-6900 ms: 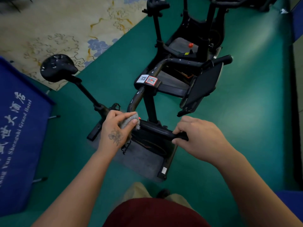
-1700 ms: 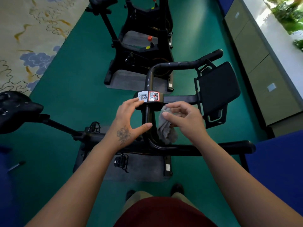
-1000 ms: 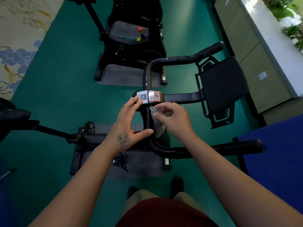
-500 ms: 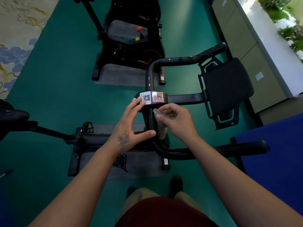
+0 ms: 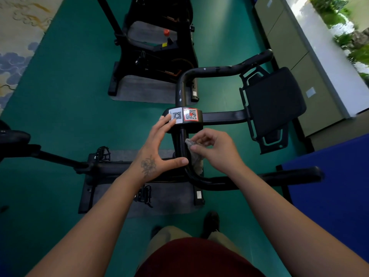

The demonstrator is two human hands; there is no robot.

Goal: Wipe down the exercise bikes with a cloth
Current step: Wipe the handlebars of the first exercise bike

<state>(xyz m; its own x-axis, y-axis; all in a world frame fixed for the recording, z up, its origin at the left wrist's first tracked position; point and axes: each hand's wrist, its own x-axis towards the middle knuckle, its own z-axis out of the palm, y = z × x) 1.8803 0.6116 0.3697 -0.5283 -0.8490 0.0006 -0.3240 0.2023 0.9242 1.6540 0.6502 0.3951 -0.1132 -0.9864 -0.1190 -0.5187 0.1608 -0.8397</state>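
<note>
While you stand over the near exercise bike (image 5: 199, 176) at the centre of the frame, your right hand (image 5: 217, 150) pinches a grey cloth (image 5: 194, 154) between thumb and curled fingers, holding it against the right side of the black handlebar stem (image 5: 180, 142). The cloth hangs down beside the stem, just below the clamp block (image 5: 183, 119) that carries two QR-code stickers (image 5: 184, 114). Your left hand (image 5: 157, 148) is spread, fingers straight: the fingertips touch the left edge of the clamp block and the thumb reaches across to the stem lower down. The two hands sit close on either side of the stem, not touching each other. At right of centre, a black tablet holder (image 5: 273, 102) projects from the clamp block on a bar. A second exercise bike (image 5: 157, 47) stands on a grey mat (image 5: 143, 90) in the upper middle. Green floor (image 5: 69, 96) surrounds both machines; a patterned carpet (image 5: 20, 27) fills the upper left, and a blue panel (image 5: 339, 186) occupies the lower right.
</note>
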